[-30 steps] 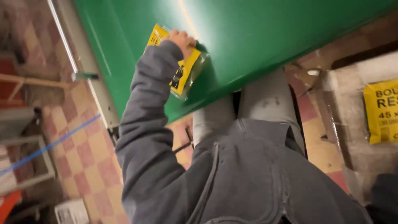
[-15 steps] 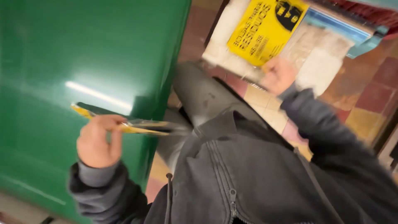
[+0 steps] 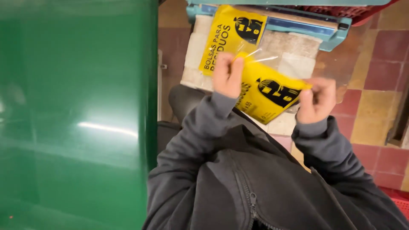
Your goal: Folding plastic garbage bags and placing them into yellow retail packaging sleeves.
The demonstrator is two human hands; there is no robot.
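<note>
1. Left hand (image 3: 228, 76): fingers closed, pinching the upper-left corner of a flat yellow plastic packet with black print (image 3: 268, 91).
2. Right hand (image 3: 316, 100): fingers closed on the packet's opposite, right-hand corner.
3. The packet spans the gap between both hands; its long axis slopes from left hand down to right, both hands equally near.
4. A second identical yellow packet (image 3: 232, 36) lies beyond the left hand.
5. A glossy green metal panel (image 3: 76, 115) stands to the left of the left hand.

Dark grey zip jacket, ribbed cuffs, bare hands (image 3: 272, 87).
</note>
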